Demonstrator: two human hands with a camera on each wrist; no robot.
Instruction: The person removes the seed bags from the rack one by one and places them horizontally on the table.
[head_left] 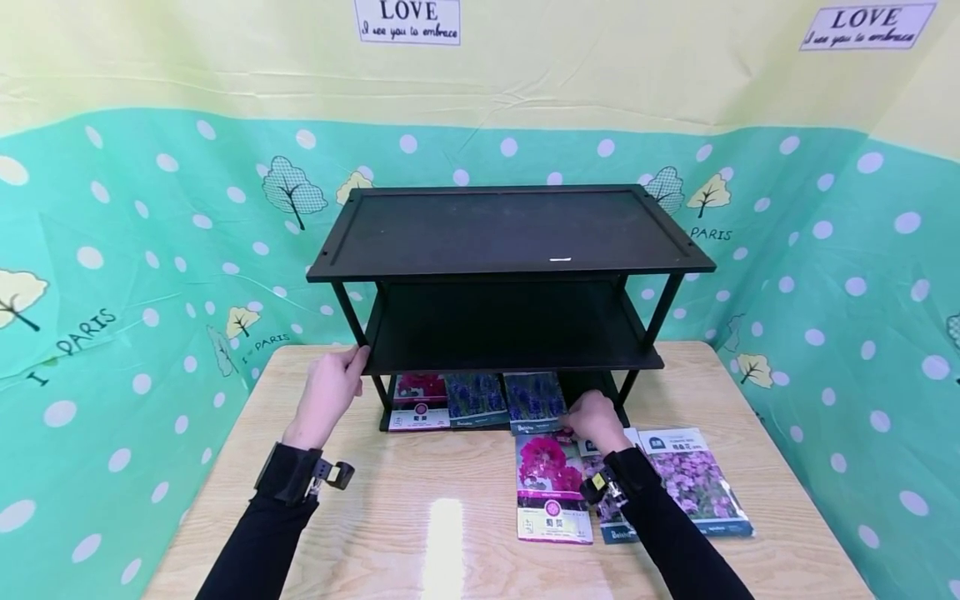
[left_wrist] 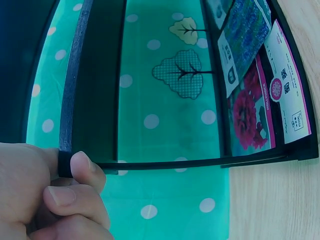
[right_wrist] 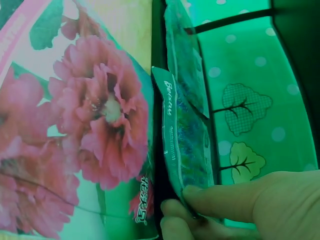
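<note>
A black three-tier shelf rack stands on the table. My left hand grips the left front corner of its middle shelf, thumb and curled fingers at the edge in the left wrist view. On the bottom shelf, my right hand pinches the lower right corner of a blue-flower seed packet; the right wrist view shows thumb and fingers on that packet. To its left lie another blue-flower seed packet and a pink-flower seed packet, overlapping in the left wrist view.
In front of the rack lies a pink hollyhock seed packet on the wooden table. Purple-flower seed packets lie to its right, partly hidden by my right forearm. A dotted green cloth hangs behind and at both sides.
</note>
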